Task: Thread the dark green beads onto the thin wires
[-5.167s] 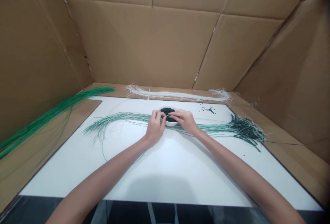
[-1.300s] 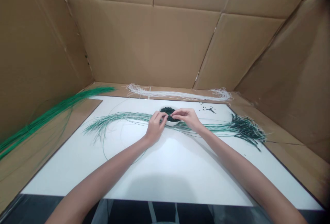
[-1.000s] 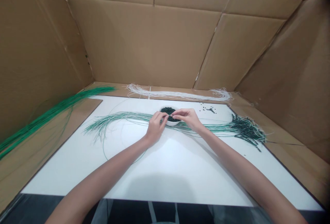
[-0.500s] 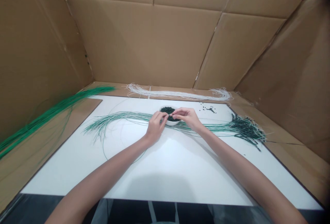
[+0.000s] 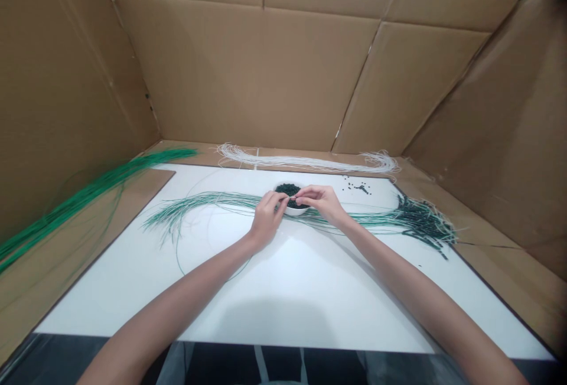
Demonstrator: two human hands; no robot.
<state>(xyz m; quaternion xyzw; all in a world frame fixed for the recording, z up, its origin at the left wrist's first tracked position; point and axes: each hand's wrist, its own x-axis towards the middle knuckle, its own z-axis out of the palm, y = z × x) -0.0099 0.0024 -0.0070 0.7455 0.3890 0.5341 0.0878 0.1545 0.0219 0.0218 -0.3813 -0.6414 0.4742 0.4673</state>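
Observation:
Over a white bowl [image 5: 296, 212] of small dark green beads [image 5: 289, 189], both my hands meet with fingertips almost touching. My left hand [image 5: 266, 214] is closed in a pinch on a thin cord, whose pale end shows between the fingers. A loop of green cord [image 5: 239, 271] trails below my left wrist. Thumb and forefinger of my right hand [image 5: 324, 201] pinch at that pale end; whatever lies between them is too small to make out. Behind and under the hands runs a bundle of green cords [image 5: 225, 197], its right end thick with strung dark beads [image 5: 420, 219].
Loose beads [image 5: 361, 187] lie scattered right of the bowl. A bundle of white cords [image 5: 305, 164] stretches along the back edge. Bright green cords [image 5: 97, 187] lie at the left. Cardboard walls [image 5: 248, 72] enclose the white board [image 5: 283, 296] at the back and sides.
The fingertips have shifted very slightly at the pale cord end, and less of it shows between them. Arms, bowl and bundles stay where they were.

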